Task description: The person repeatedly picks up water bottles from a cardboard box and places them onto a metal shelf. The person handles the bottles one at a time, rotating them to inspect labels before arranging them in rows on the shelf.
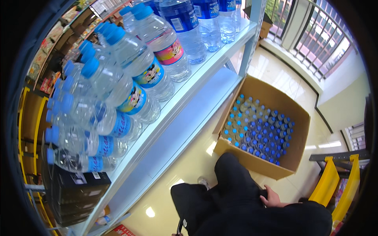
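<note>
My right hand (272, 198) rests against the side of my black trouser leg (236, 174). Dark material lies between its thumb and fingers; whether it grips that is unclear. Of my left hand (177, 234), only a sliver shows at the bottom edge, beside a thin black strap-like thing (179, 226). In front of my knees stands an open cardboard box (260, 168) packed with many blue-capped water bottles (260, 129). To my left, more bottles stand in rows on a pale metal shelf (168, 110). Some carry cartoon-mouse labels (136, 98), others plain blue labels (105, 146).
The lower shelf board (177, 132) runs beneath the bottles. Black cartons (79, 194) are stacked at the shelf's near end. A yellow-and-black frame (324, 183) stands at my right. Glossy tiles (165, 191) cover the floor. Windows with metal railings (313, 38) are at the far right.
</note>
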A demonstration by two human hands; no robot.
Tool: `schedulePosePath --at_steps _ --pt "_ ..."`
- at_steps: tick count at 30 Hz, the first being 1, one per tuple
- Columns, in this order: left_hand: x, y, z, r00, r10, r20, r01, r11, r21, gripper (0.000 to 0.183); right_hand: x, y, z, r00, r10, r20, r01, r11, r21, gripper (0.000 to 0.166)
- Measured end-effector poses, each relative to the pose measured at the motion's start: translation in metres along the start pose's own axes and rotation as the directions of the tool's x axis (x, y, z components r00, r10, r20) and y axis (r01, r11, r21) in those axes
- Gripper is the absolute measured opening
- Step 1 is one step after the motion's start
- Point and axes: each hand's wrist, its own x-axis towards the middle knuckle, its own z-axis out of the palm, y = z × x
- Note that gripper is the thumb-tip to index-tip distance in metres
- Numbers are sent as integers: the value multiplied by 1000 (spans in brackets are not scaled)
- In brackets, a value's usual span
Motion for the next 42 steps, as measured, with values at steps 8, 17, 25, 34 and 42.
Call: schedulePosePath --at_steps 8,17,25,34,42 --pt "-18 -14 4 910 300 -284 -377 885 -272 30 2 19 16 968 -198 -156 184 978 -100 51" --pt "-26 -17 1 240 743 -625 -911 395 120 37 -15 12 24 845 -462 -269 361 864 -351 42" --pt "-17 -38 51 515 843 -157 -853 523 9 56 -85 10 58 633 -768 98 727 546 -416 38" --pt "-38 -52 78 683 721 -118 -725 650 -229 52 -60 21 84 941 -319 112 333 822 -461 31" --pt "-58 -70 101 732 676 -86 -664 679 -312 49 -68 55 93 982 -115 151 175 860 -480 28"
